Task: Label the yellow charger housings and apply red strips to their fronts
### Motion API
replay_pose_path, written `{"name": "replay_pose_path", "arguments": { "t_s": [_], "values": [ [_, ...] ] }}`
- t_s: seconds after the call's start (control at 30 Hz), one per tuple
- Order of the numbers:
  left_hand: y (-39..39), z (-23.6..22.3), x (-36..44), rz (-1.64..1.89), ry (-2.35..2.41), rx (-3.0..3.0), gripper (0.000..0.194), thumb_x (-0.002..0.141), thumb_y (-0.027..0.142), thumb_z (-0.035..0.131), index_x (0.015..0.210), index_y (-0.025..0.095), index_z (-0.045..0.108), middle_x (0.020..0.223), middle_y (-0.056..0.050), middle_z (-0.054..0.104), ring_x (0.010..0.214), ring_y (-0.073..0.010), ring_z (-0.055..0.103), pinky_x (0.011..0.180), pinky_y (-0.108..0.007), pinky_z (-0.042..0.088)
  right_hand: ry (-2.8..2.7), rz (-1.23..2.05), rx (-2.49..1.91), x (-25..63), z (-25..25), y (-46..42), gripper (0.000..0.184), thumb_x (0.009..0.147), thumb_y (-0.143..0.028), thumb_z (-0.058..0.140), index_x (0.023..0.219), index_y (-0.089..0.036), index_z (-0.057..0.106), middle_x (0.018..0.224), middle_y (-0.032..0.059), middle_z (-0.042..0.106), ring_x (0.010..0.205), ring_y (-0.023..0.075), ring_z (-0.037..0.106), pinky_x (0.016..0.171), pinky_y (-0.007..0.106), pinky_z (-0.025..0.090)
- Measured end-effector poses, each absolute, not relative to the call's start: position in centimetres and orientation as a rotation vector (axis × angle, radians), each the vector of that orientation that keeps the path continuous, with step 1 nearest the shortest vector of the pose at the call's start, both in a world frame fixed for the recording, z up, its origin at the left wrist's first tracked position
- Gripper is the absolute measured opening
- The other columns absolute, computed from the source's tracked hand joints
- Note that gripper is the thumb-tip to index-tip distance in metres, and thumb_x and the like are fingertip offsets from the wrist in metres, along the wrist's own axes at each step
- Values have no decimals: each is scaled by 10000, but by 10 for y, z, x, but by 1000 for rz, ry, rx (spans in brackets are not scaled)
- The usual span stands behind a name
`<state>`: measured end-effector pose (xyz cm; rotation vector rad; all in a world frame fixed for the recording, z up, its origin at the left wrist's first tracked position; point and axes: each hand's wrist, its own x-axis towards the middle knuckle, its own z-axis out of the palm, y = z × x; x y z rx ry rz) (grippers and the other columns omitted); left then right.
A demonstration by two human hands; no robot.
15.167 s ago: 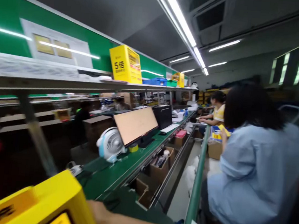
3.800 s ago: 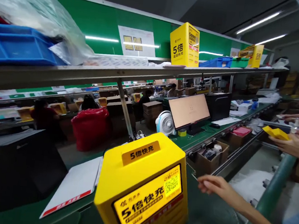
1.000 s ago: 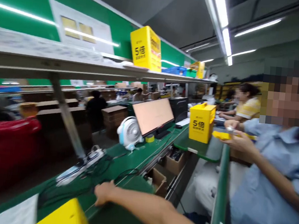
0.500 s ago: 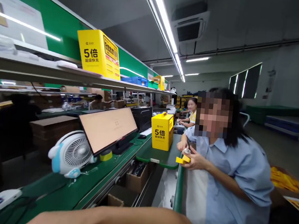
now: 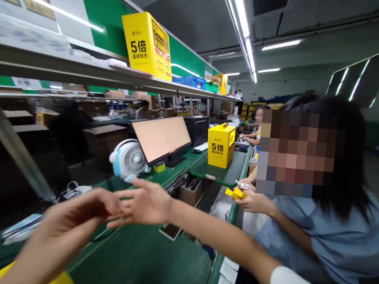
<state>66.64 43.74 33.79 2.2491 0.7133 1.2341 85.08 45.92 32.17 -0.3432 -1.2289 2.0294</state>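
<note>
My right hand [image 5: 148,202] reaches in from the right above the green worktop, palm showing and fingers spread, holding nothing. From the lower left comes my left hand [image 5: 71,220], its fingers bent and thumb apart, with nothing visible in it. The fingertips of both hands overlap in view; whether they touch, I cannot tell. Beneath my left wrist, part of a yellow object [image 5: 62,281] shows at the bottom edge. A white and blue fan [image 5: 132,159] stands beyond my right hand, beside a monitor [image 5: 162,141].
A yellow box [image 5: 220,147] stands on a green board [image 5: 203,172] farther along the bench. Another yellow box [image 5: 147,46] rests on the overhead shelf [image 5: 82,72]. At right sits a co-worker [image 5: 300,242] with small yellow pieces [image 5: 236,194] in hand. White flat packets [image 5: 228,277] line the bench edge.
The view has turned left and down. My left hand has come into view. My right arm has risen from the bottom edge, and its hand now shows with the fingers spread.
</note>
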Motion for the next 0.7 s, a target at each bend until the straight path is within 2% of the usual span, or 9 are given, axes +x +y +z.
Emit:
{"name": "replay_pose_path", "arguments": {
  "t_s": [0.03,0.1,0.17,0.23,0.3,0.4,0.53,0.63,0.7],
  "values": [
    [428,331,674,1059,656,2306,131,724,205,536,748,234,661,778,16,694,775,-196,679,691,-277,533,-1184,2034,-264,856,334,457,507,1047,-416,282,1019,-99,677,912,120,696,836,199,698,767,341,580],
    [417,314,687,804,609,2344,255,586,152,411,696,204,636,710,1,657,714,-175,636,667,-262,486,-1149,1950,-139,863,369,452,511,1089,-308,197,1067,-88,659,698,36,628,637,133,638,673,264,554],
    [416,296,692,778,642,2341,306,514,163,355,691,191,603,692,-4,626,702,-166,603,657,-260,444,-1136,1826,-104,865,408,447,466,1102,-230,218,992,-97,650,487,-78,413,397,68,421,495,162,420],
    [423,286,689,946,707,2330,309,534,153,350,719,189,595,734,-7,626,744,-169,600,687,-264,433,-1124,1664,-187,865,441,441,435,1101,-211,264,882,-109,626,440,-113,300,337,51,266,421,151,296],
    [432,285,680,1253,759,2256,282,589,138,375,752,194,599,787,-7,639,801,-176,614,726,-269,441,-1174,1443,-357,867,457,438,366,1078,-210,346,860,-115,625,499,-74,453,403,55,394,478,159,353],
    [442,290,667,1620,803,2097,216,662,132,421,768,200,597,820,-5,648,861,-186,635,782,-279,460,-1306,1186,-545,874,441,441,233,1018,-222,457,992,-128,668,845,46,704,765,122,645,700,210,484],
    [440,289,669,1666,805,2026,193,671,115,431,737,195,595,796,-5,655,839,-178,643,786,-280,478,-1507,1303,-317,868,387,443,318,890,-279,532,1167,-172,645,1187,80,691,1163,194,607,914,297,489],
    [426,290,680,1635,722,2010,227,608,91,408,693,187,595,768,-10,670,808,-172,648,751,-270,481,-1611,1252,-124,849,373,432,504,675,-171,662,1178,-191,623,1185,59,680,1151,196,607,962,289,474],
    [412,298,687,1636,660,1964,221,582,87,404,659,183,587,739,-17,678,782,-171,657,725,-266,484,-1661,1153,-111,836,385,421,448,715,-208,690,1158,-178,630,987,28,677,943,156,636,862,257,500]
  ]
}}
